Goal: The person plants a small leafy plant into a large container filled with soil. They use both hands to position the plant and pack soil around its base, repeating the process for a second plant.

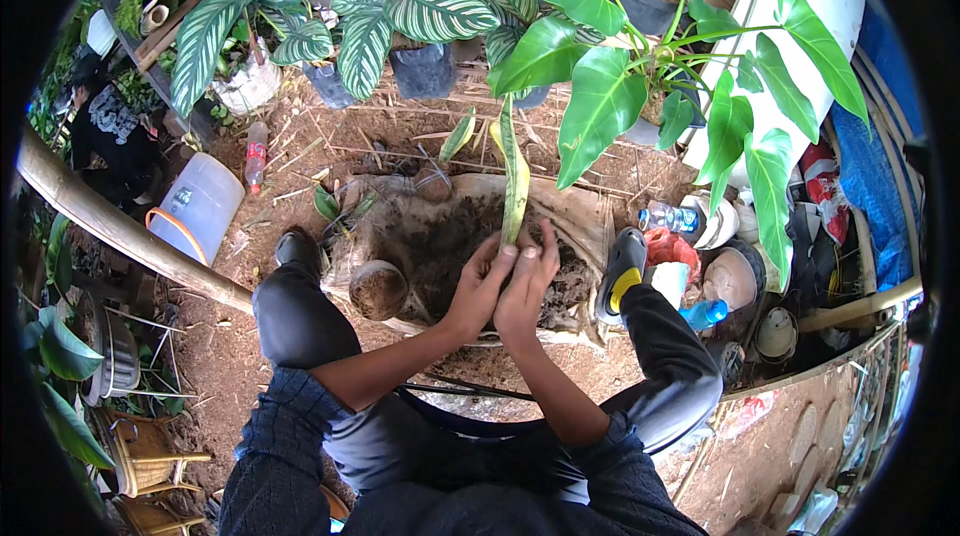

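Note:
Both my left hand [480, 284] and my right hand [527, 284] are close together, with the thumbs side by side at the base of a variegated snake plant leaf [514, 183]. The leaf stands up from between my fingers, pointing away from me; its lower end is hidden by them. Some fingers of my right hand are extended. Under my hands, dark loose soil [442, 251] lies on a worn, dirty sack [581, 209]. A small round container filled with soil [379, 290] sits at the sack's left side. Another snake plant leaf [457, 137] shows just beyond the sack.
Potted calathea [367, 48] and a broad-leaved green plant [607, 85] line the far side. To the left are a plastic bottle [256, 157], a translucent bucket [199, 198], a bamboo pole [135, 224] and another person [112, 123]. Bottles [667, 218] and pots [731, 277] crowd the right.

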{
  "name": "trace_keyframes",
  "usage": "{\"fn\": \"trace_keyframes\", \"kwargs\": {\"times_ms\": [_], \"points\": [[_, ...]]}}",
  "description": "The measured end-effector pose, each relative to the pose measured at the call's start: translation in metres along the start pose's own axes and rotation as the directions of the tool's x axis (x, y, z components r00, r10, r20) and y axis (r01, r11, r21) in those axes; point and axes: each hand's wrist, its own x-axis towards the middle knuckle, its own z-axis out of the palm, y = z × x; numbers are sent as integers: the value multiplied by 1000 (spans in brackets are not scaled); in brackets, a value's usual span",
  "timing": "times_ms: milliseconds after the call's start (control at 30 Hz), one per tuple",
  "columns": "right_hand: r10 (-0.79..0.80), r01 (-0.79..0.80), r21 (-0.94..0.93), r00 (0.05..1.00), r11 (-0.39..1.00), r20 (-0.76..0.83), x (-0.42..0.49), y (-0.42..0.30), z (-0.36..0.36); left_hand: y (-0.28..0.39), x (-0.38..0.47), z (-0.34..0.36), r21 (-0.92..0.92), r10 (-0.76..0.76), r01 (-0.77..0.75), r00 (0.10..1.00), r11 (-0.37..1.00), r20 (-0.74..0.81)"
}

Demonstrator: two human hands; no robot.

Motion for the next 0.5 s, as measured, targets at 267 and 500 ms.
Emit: {"fn": "trace_keyframes", "kwargs": {"times_ms": [267,500], "points": [[-94,65,-153,977,986,-194,5,0,-7,2,-7,10,-150,-124,130,991,980,53],[-85,71,-86,981,994,-176,4,7,-4,-2,-7,13,-109,-41,38,999,993,-30]]}}
